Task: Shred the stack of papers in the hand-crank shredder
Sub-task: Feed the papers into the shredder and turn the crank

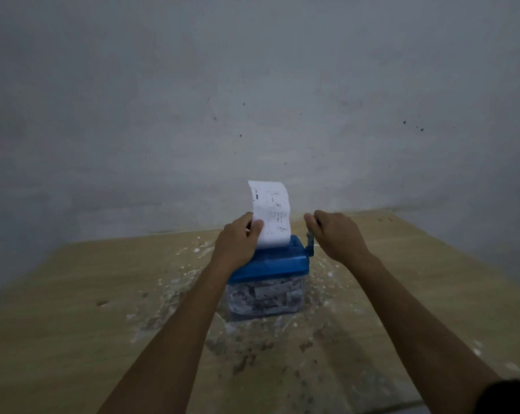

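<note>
We saw the printed sheet of paper (272,215) standing upright in the slot of the blue hand-crank shredder (275,259), its top edge curling toward twelve o'clock. The shredder sat near the middle of the wooden surface (88,324), and its clear bin (266,298) below the blue top was packed with paper strips. At the sheet's nine o'clock edge, the left hand (237,239) kept a narrow grip, thumb and fingers pinching the paper. At the shredder's three o'clock side, the right hand (336,234) was curled round the blue crank handle (311,242). Pale scuffs and specks marked the surface around the bin. A grey wall (252,85) rose at twelve o'clock, dotted with small dark marks.
</note>
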Demonstrator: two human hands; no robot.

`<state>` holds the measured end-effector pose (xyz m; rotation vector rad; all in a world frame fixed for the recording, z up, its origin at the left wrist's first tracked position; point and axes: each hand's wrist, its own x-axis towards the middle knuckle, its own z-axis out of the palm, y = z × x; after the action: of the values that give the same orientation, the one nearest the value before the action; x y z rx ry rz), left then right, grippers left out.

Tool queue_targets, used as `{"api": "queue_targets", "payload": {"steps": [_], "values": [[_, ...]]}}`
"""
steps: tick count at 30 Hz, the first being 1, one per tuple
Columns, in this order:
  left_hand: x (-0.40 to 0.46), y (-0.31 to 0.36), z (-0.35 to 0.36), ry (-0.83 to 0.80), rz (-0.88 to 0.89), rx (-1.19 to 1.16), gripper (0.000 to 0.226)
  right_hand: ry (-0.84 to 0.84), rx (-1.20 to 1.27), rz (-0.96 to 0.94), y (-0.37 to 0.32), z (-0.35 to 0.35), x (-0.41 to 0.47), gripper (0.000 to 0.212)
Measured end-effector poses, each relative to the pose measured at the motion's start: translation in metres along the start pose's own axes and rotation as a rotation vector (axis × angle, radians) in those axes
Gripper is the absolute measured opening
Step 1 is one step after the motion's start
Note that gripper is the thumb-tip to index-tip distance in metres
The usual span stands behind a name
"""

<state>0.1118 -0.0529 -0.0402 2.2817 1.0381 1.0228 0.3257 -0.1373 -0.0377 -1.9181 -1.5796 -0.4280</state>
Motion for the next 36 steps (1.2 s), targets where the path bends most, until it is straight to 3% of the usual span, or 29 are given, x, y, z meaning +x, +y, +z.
{"api": "queue_targets", "payload": {"steps": [5, 9, 14, 17, 23, 25, 29, 34, 36], "values": [[-0.001, -0.004, 0.003, 0.062, 0.006, 0.032, 0.027, -0.150, 0.006, 0.032, 0.009, 0.015, 0.026, 0.044], [0.000, -0.007, 0.004, 0.065, 0.008, -0.004, 0.027, -0.262, 0.253, 0.221, 0.011, 0.025, 0.038, 0.046], [0.001, -0.010, 0.006, 0.061, 0.000, -0.009, 0.030, -0.726, 0.329, 0.378, 0.019, 0.051, -0.003, 0.025], [0.000, -0.010, 0.007, 0.066, 0.024, 0.013, 0.031, -0.643, 0.546, 0.511, 0.017, 0.062, -0.038, 0.033], [-0.003, -0.009, 0.006, 0.090, 0.049, -0.009, 0.035, -0.110, 0.403, 0.431, 0.016, 0.086, -0.080, 0.037], [-0.003, -0.008, 0.007, 0.080, 0.041, -0.022, 0.037, -0.003, 0.335, 0.367, 0.013, 0.083, -0.091, 0.038], [-0.003, -0.007, 0.004, -0.003, 0.010, -0.046, 0.042, -0.035, 0.297, 0.305, 0.013, 0.073, -0.097, 0.036], [-0.023, -0.019, -0.009, -0.191, 0.076, 0.161, 0.088, -0.109, 0.371, 0.320, 0.010, 0.071, -0.096, 0.039], [-0.027, -0.025, -0.010, -0.188, 0.141, 0.234, 0.084, -0.127, 0.381, 0.327, 0.009, 0.069, -0.095, 0.041]]}}
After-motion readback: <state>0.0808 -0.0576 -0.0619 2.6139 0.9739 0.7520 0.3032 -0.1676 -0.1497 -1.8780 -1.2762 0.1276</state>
